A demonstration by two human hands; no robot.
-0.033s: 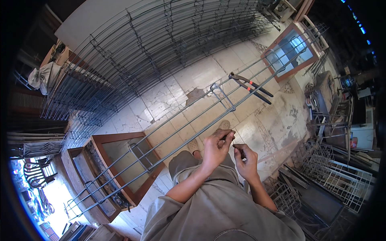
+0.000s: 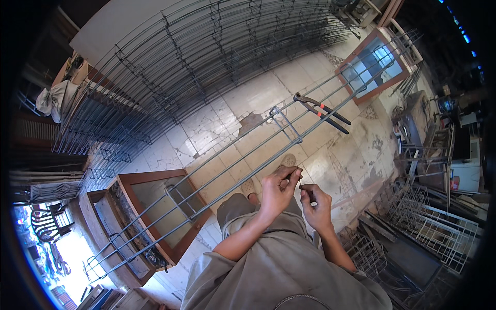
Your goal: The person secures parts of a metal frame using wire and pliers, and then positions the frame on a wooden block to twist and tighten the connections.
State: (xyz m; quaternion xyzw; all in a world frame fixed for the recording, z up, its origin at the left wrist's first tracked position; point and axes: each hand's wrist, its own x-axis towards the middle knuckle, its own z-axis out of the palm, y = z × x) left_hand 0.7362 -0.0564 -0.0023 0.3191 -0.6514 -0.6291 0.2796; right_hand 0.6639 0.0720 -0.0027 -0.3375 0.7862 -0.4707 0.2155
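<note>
In front of my body both hands are closed in a pinch. A thin piece of wire point(image 2: 300, 181) runs between the fingertips of my left hand point(image 2: 277, 190) and my right hand point(image 2: 316, 205). Just beyond them a long steel rebar cage point(image 2: 243, 176) lies slantwise from lower left to upper right. Its long bars are joined by rectangular stirrups point(image 2: 287, 125). A pair of pincers point(image 2: 324, 111) with black handles and orange bands rests across the bars, right of the middle stirrup. Neither hand touches the cage or the pincers.
Under the cage's left end is a wooden frame with a glass panel point(image 2: 164, 206); a similar glass-panelled piece point(image 2: 373, 64) is under the right end. Many stacked rebar cages point(image 2: 206, 57) fill the far side. Wire racks point(image 2: 449, 232) and metal scrap crowd the right.
</note>
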